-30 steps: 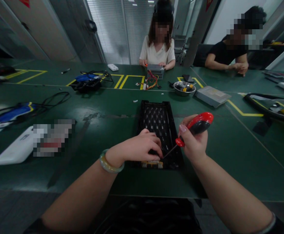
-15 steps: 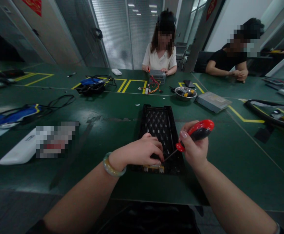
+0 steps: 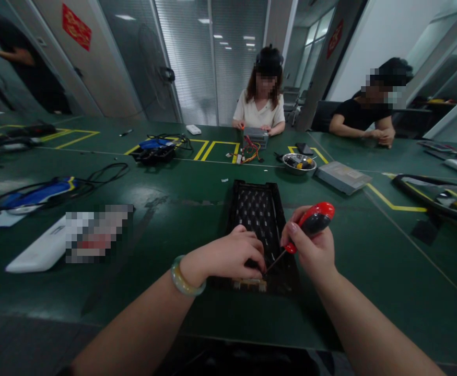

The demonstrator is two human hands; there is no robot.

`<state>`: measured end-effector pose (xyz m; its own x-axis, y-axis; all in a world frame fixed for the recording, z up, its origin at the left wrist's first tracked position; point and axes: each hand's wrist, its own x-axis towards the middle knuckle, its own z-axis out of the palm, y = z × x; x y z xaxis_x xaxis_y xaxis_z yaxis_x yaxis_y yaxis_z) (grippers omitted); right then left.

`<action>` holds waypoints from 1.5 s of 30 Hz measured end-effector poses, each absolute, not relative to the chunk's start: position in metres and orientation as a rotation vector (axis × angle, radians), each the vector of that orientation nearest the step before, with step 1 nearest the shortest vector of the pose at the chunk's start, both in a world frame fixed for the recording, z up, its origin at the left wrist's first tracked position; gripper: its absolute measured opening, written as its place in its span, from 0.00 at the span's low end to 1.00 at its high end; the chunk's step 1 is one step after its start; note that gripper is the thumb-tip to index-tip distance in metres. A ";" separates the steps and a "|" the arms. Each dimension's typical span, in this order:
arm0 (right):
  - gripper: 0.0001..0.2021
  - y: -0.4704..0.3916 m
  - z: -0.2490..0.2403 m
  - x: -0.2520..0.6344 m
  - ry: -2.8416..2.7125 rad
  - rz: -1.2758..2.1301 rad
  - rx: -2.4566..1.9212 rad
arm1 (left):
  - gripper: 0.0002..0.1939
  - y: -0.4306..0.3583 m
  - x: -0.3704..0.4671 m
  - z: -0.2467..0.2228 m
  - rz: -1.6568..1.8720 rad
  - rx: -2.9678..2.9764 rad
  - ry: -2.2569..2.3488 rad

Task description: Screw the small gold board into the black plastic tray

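Note:
A black plastic casing [image 3: 255, 208] with a dimpled, open inside lies lengthwise in front of me. At its near end sits a small tan circuit board [image 3: 249, 285]. My right hand [image 3: 315, 249] is wrapped round the red and black handle of a screwdriver [image 3: 317, 220]. The thin shaft slants down to the left, its tip beside my left fingertips. My left hand [image 3: 232, 254] rests over the casing's near left part, fingers curled down and closed. What they pinch or press is hidden beneath them.
A white device [image 3: 42, 243] lies to the left, near a blue cabled item [image 3: 42, 196]. Ahead are a metal bowl of tools [image 3: 299, 163] and a flat grey metal box [image 3: 342, 177]. Across the table, one co-worker [image 3: 258, 112] handles a grey box with wires; another [image 3: 363, 117] sits right.
The view has tilted up a little, so the table things appear lower. The screwdriver handle has shifted slightly left. Both hands stay at the casing. A standing person shows at the far left.

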<state>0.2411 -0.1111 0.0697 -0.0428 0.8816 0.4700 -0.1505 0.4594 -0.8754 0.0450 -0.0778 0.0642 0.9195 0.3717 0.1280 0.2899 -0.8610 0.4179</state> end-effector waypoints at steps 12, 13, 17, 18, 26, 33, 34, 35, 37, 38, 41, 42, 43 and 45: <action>0.10 -0.118 0.066 0.246 -1.433 1.027 -0.537 | 0.05 -0.078 0.044 0.063 0.309 2.687 0.483; 0.10 -0.118 0.066 0.246 -1.442 1.013 -0.541 | 0.05 -0.078 0.044 0.063 0.310 2.684 0.484; 0.10 -0.121 0.067 0.246 -1.469 0.993 -0.552 | 0.05 -0.078 0.045 0.063 0.307 2.671 0.481; 0.11 -0.121 0.067 0.246 -1.474 0.992 -0.553 | 0.05 -0.078 0.045 0.063 0.305 2.669 0.482; 0.16 -0.123 0.068 0.244 -1.525 0.963 -0.567 | 0.06 -0.078 0.044 0.065 0.294 2.618 0.509; 0.17 -0.122 0.065 0.244 -1.542 1.025 -0.548 | 0.05 -0.079 0.044 0.064 0.314 2.605 0.517; 0.18 -0.123 0.065 0.245 -1.549 1.030 -0.546 | 0.05 -0.079 0.044 0.064 0.314 2.607 0.516; 0.19 -0.123 0.064 0.245 -1.552 1.035 -0.545 | 0.05 -0.079 0.044 0.064 0.312 2.609 0.514; 0.20 -0.124 0.064 0.246 -1.535 1.060 -0.538 | 0.05 -0.079 0.045 0.064 0.310 2.613 0.504; 0.20 -0.125 0.064 0.246 -1.525 1.080 -0.532 | 0.05 -0.079 0.045 0.064 0.309 2.615 0.500; 0.21 -0.126 0.066 0.247 -1.515 1.127 -0.521 | 0.05 -0.079 0.045 0.063 0.314 2.622 0.495; 0.21 -0.127 0.066 0.247 -1.526 1.124 -0.521 | 0.04 -0.079 0.045 0.063 0.316 2.621 0.497; 0.20 -0.127 0.067 0.247 -1.546 1.113 -0.528 | 0.04 -0.079 0.045 0.063 0.318 2.618 0.500; 0.17 -0.127 0.069 0.247 -1.593 1.082 -0.549 | 0.04 -0.079 0.045 0.062 0.317 2.606 0.504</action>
<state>0.2473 -0.1273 0.0688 -0.3117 0.8001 0.5125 -0.1818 0.4792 -0.8587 0.0448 -0.0793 0.0620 0.9061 0.4014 0.1337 0.2943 -0.8252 0.4822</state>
